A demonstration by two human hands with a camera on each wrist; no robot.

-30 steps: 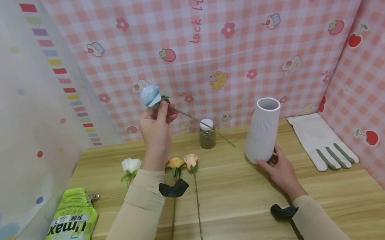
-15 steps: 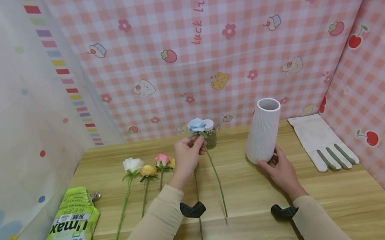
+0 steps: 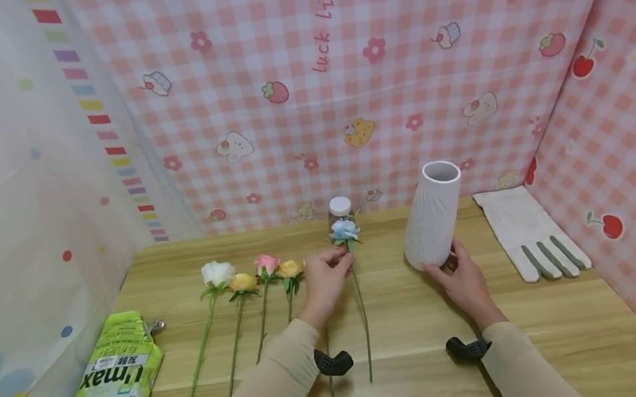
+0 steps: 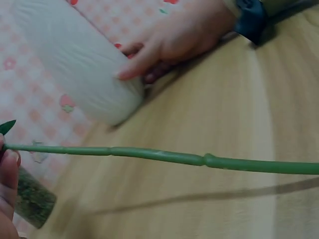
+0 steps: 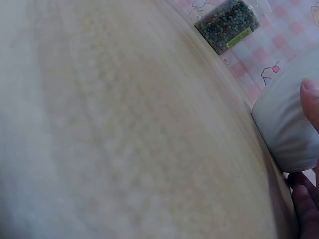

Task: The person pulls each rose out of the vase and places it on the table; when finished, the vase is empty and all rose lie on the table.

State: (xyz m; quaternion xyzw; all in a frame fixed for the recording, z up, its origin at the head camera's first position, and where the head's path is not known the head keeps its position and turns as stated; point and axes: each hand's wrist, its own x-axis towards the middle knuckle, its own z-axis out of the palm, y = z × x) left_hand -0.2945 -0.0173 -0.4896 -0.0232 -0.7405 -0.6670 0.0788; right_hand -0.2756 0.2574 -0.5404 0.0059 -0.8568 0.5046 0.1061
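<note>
An artificial blue rose (image 3: 344,230) is pinched just below its bloom by my left hand (image 3: 323,286). Its green stem (image 4: 159,154) runs down toward me, and in the left wrist view it casts a shadow on the table. To the right, a white textured vase (image 3: 433,223) stands on the table, its mouth facing up. My right hand (image 3: 467,286) holds the vase low at its base, thumb in front and fingers partly hidden behind. The right wrist view shows the thumb (image 5: 310,102) against the vase's side.
A white rose (image 3: 218,274), a yellow rose (image 3: 243,283), a pink rose (image 3: 267,265) and an orange-yellow rose (image 3: 289,269) lie at left. Another stem (image 3: 332,391) runs under my left arm. Around them are a jar (image 3: 340,206), a green bag (image 3: 114,373) and a glove (image 3: 530,231).
My left hand has brought the blue rose down and to the right, from high at left to the middle of the table. Its stem has swung toward me. The right hand and vase stay put.
</note>
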